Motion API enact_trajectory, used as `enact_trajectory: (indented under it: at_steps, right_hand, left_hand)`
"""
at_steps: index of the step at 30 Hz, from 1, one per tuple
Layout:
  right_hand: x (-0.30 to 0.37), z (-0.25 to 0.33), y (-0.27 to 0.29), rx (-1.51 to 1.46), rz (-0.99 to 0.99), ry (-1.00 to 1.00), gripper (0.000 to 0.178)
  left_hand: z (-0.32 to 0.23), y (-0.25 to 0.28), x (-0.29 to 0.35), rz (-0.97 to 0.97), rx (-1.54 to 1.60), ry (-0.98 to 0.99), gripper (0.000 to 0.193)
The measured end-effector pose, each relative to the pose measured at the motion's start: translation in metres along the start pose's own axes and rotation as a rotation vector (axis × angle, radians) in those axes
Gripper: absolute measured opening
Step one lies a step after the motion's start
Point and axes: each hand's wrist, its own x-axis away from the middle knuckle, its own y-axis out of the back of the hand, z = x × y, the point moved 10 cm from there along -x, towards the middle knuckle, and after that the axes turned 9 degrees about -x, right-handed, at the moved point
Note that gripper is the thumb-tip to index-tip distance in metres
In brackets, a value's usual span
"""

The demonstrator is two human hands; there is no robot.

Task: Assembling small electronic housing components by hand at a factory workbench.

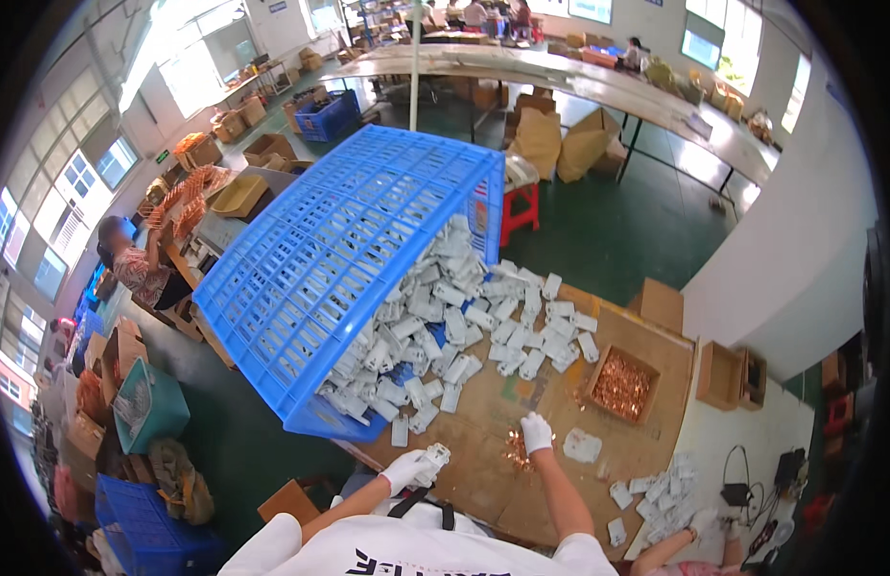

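Observation:
My left hand, in a white glove, grips a white plastic housing at the table's near edge, left of centre. Over the brown table, my gloved right hand has its fingers drawn together beside a small loose pile of copper-coloured metal pieces. Whatever those fingers hold is too small to make out. A large blue plastic crate lies tipped on its side at the left. White housings spill out of it in a heap across the table.
A cardboard box of copper pieces stands right of my hands, with a flat whitish piece nearer me. More white housings lie at the lower right, close to another person's gloved hands. A white pillar rises beyond.

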Motion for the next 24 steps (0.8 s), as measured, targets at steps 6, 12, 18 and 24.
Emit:
enact_trajectory:
  at_steps: [6, 12, 18, 24]
  right_hand:
    - [-0.023, 0.008, 0.01, 0.129, 0.039, -0.064, 0.009]
    - [-0.03, 0.034, 0.047, -0.079, -0.121, -0.227, 0.006]
    - [0.01, 0.151, 0.062, -1.351, -0.299, -0.452, 0.015]
    - [0.048, 0.263, 0.144, -0.654, -0.627, -0.264, 0.019]
  left_hand:
    - [-0.024, 0.005, 0.001, 0.046, -0.093, -0.071, 0.029]
    - [-0.032, -0.003, -0.008, 0.165, -0.096, -0.113, 0.025]
    - [-0.049, 0.017, -0.006, 0.132, -0.366, -0.257, 0.054]
    - [-0.005, 0.013, -0.019, 0.329, -0.02, -0.059, 0.051]
